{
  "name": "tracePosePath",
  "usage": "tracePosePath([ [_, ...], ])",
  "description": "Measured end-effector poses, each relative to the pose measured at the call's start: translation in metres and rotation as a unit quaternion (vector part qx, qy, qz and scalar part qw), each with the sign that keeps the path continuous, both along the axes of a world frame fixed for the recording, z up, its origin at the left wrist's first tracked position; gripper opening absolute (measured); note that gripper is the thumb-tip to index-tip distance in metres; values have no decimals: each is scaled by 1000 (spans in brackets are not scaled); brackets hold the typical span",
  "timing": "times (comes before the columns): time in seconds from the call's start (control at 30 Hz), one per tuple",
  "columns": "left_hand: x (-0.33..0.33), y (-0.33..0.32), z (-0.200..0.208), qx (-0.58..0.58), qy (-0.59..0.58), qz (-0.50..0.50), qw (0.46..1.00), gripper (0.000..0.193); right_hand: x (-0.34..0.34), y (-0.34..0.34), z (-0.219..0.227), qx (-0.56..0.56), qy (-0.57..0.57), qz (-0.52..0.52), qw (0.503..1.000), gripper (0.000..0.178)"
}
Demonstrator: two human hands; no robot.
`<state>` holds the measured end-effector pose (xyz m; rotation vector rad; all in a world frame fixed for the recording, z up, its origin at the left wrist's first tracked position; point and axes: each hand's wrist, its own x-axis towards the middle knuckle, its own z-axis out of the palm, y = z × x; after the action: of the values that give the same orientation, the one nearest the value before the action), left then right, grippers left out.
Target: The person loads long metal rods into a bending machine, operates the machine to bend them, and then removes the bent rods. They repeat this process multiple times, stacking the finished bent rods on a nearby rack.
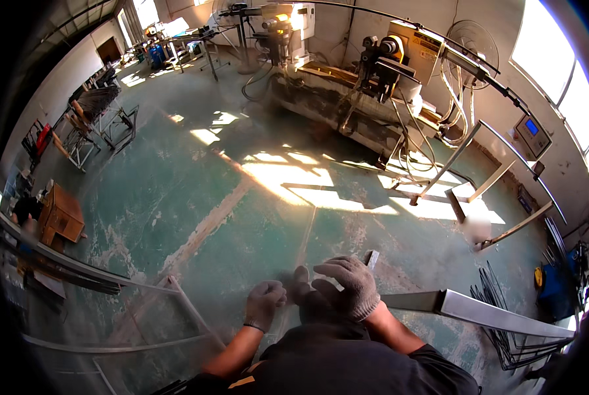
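Note:
Both hands wear grey knit gloves and are held low in front of my dark-clothed body. My left hand [265, 305] is curled into a loose fist; whatever may be inside is hidden. To its right, my right hand [352, 284] has bent fingers apart from the thumb, with a gap between them and nothing visible there. Just beyond its knuckles shows the end of a small metal piece [372, 259]. A flat grey metal bar [505, 319] runs from beside my right wrist toward the right edge. Blurred dark grey shapes between the hands cannot be made out.
Curved metal rails [143, 284] stand at the left, near a wooden cabinet [62, 214]. Bent black rods [498, 322] and a blue machine [561, 283] are at the right. Ahead stand a large machine [347, 108], trailing hoses, a metal frame [505, 174] and a control box [533, 135].

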<state>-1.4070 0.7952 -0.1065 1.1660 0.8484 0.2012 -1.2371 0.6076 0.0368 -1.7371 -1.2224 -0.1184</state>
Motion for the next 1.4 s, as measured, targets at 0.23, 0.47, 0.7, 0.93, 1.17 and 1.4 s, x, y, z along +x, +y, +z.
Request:
tracePosePath([
  [0.23, 93, 179, -42, -17, 67, -18, 997, 22, 164, 214, -85, 12, 88, -131, 987, 18],
  [0.47, 243, 382, 19, 46, 29, 91, 994, 21, 287, 389, -59, -64, 59, -28, 996, 18],
  [0.7, 399, 552, -52, 10, -25, -13, 1000, 12, 447, 552, -64, -66, -55, -32, 996, 16],
  [0.93, 598, 767, 8, 121, -27, -63, 990, 15, 585, 664, -38, -48, 33, -238, 970, 15],
  [1.17, 809, 913, 65, 361, -102, -121, 919, 17, 758, 744, -28, -22, 44, -328, 943, 12],
  [1.4, 1020, 1025, 99, 492, -143, -147, 846, 12, 983, 873, 42, 41, -6, -297, 954, 13],
])
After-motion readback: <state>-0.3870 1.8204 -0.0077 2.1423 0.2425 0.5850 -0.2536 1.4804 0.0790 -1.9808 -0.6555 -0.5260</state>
